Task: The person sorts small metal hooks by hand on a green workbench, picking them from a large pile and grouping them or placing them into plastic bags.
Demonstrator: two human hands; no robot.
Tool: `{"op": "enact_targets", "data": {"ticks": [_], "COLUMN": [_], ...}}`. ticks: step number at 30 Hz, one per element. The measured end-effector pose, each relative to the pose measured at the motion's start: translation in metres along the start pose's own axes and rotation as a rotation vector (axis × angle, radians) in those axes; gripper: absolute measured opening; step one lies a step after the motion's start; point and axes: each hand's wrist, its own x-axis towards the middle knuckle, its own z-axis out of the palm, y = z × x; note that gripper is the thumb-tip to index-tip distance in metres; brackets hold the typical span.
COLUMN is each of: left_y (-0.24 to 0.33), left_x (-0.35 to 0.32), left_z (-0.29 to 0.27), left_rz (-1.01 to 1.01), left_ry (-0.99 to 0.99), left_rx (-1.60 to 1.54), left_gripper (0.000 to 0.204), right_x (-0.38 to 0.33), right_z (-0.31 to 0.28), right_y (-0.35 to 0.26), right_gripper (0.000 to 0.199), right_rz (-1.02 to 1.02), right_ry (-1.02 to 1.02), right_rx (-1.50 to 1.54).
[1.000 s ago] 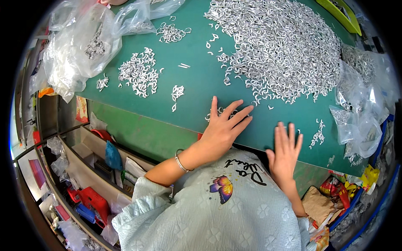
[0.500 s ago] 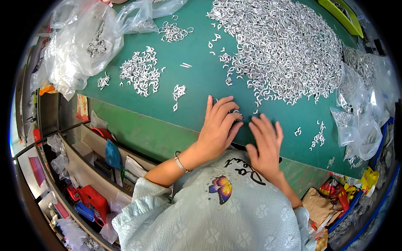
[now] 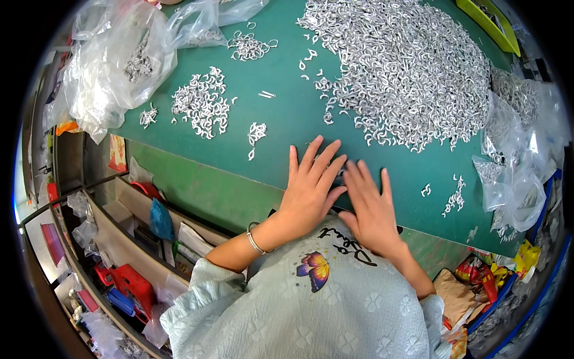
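Observation:
Both of my hands lie palm down near the front edge of the green table (image 3: pixel 239 157). My left hand (image 3: pixel 310 186) has its fingers spread, with its tips on the table top. Close beside it, my right hand (image 3: pixel 371 208) stretches its fingers forward, and its index fingertip is near the left hand's fingers. Bits of small silver metal show between the fingertips; most of what is under them is hidden. Beyond the hands lies a large heap of curved silver metal pieces (image 3: pixel 412 78). A small cluster of linked metal pieces (image 3: pixel 257 133) sits to the left.
Further left are a medium pile of curved pieces (image 3: pixel 206 102), some rings (image 3: pixel 251 46) and two thin pins (image 3: pixel 267 94). Clear plastic bags (image 3: pixel 113 78) lie at the far left, more bags (image 3: pixel 520 149) at the right. A yellow-green tray (image 3: pixel 490 27) stands far right.
My right hand has moved left, closer to the left hand. My left fingers have straightened from a curl. The loose pieces just beyond the hands are no longer visible there.

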Motion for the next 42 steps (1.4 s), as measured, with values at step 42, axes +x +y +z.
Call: {"op": "enact_targets", "data": {"ticks": [42], "left_y": [0.006], "left_x": [0.011], "left_z": [0.009], "left_rz": [0.141], "left_ry": [0.032], "left_rx": [-0.075], "left_gripper": [0.027], "right_x": [-0.016], "right_z": [-0.019], "right_y": [0.027], "right_gripper": [0.06], "right_rz": [0.246], "right_ry": [0.202], "right_rx": [-0.15]}}
